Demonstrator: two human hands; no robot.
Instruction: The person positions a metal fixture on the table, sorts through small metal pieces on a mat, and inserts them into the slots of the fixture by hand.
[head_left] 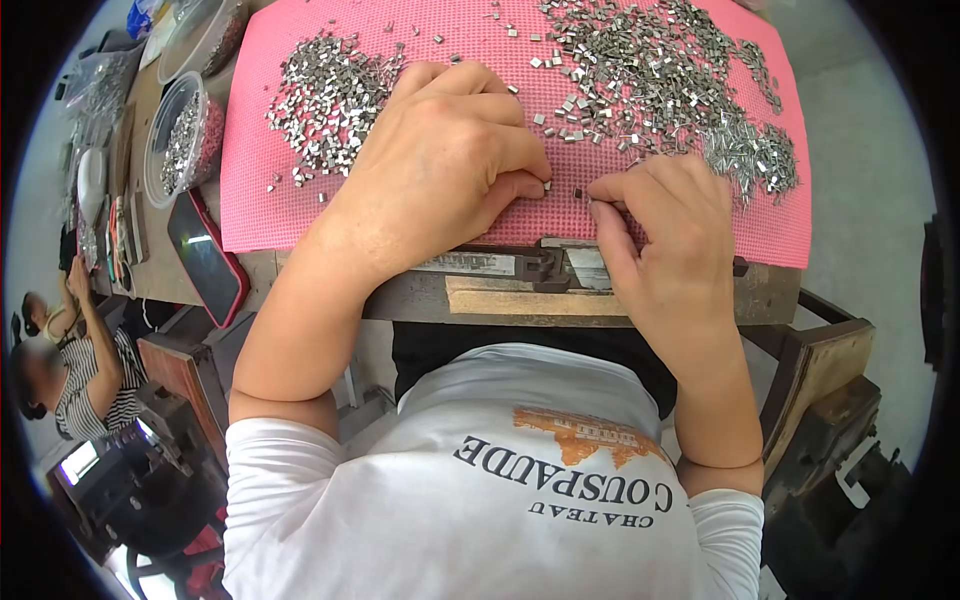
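Note:
On a pink mesh mat [260,215] lie small silver metal pieces. My left hand [455,160] pinches a tiny metal piece [547,186] between thumb and index finger, beside the left pile of pieces [325,105]. My right hand [665,225] has its thumb and index finger pressed together near a small dark metal piece [579,194]; what is between those fingertips is too small to make out. Beyond my right hand spreads a larger pile of pieces [640,70], with thin pins [745,155] at its right end. A metal caliper-like tool [545,265] lies at the mat's near edge.
Left of the mat are a round plastic tub [150,150] of small pieces, another clear container [190,45] and a red-edged phone [208,255]. A wooden strip [530,303] runs along the table edge. Another person [90,375] is at the far left.

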